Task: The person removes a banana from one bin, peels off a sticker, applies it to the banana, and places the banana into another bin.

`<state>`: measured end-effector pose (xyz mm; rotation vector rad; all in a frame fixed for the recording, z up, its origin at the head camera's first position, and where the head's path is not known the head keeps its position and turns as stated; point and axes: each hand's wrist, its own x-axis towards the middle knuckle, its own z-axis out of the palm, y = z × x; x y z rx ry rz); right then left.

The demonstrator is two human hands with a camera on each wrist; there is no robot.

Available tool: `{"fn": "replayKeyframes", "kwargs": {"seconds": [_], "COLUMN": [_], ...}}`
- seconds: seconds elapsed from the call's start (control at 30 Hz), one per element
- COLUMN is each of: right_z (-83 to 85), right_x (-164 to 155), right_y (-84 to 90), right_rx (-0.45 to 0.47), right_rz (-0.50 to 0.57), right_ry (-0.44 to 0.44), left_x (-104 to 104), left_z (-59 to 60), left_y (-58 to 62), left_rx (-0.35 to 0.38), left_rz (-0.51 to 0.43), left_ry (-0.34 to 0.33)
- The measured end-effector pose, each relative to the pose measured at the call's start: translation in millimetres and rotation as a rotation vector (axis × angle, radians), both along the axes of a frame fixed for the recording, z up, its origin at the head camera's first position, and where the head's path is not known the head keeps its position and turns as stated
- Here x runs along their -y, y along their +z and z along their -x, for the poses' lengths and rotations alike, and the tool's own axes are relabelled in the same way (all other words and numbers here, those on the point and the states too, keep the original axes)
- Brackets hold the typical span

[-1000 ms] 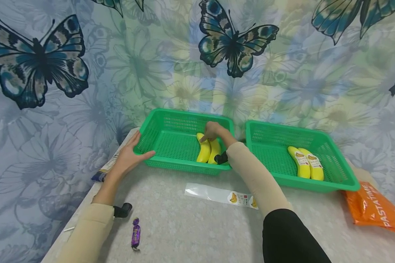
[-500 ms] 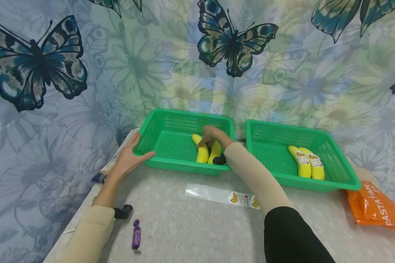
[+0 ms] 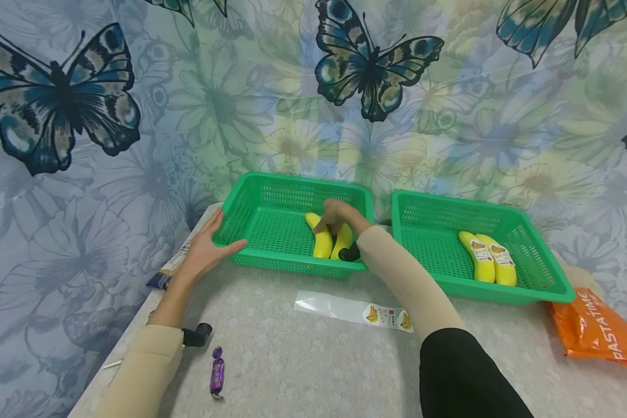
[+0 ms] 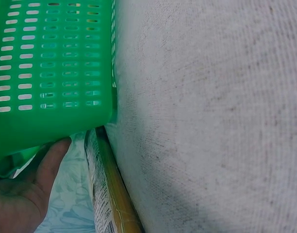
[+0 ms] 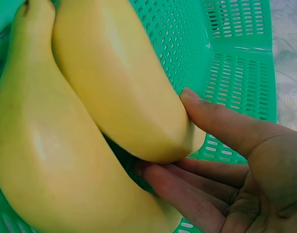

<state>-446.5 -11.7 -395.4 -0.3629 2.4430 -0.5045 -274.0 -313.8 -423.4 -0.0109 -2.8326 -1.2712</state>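
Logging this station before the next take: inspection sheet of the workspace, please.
Surface: table with pale patterned cover.
Job's things: two bare bananas in left green basket; two labelled bananas in right green basket.
Clutter: empty clear banana wrapper, purple candy, orange pasta bag, printed packet at table's left edge.
Hands: left hand rests on the left basket's corner; right hand grips a bare banana.
Cables: nothing seen.
Surroundings: butterfly and flower curtain behind.
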Motion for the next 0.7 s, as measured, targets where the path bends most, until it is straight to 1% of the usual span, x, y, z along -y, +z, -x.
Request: {"fn": "replayKeyframes", "kwargs": {"seconds": [0.23, 0.43, 0.57, 0.7], "right_z": [1.2, -4.5, -7.9, -10.9], "right_x": [0.0, -4.1, -7.8, -9.8], "right_y": [-0.2, 7.2, 16.8, 29.0], "right_rx": [-0.039, -0.074, -0.089, -0.125], "right_rz": [-0.020, -0.052, -0.029, 0.030], "right_ry": [-0.040, -0.053, -0.066, -0.088], "left_x": [-2.1, -5.5, -4.4, -1.8], "left_z": [-1.5, -2.5, -2.4, -2.1], "left_y": [-0.4, -2.4, -1.3, 1.3], "left_rx": [0.000, 0.008, 0.016, 0.014], "left_rz": [-0.012, -0.026, -0.032, -0.032], "left_ry": [0.003, 0.006, 0.013, 0.013]}}
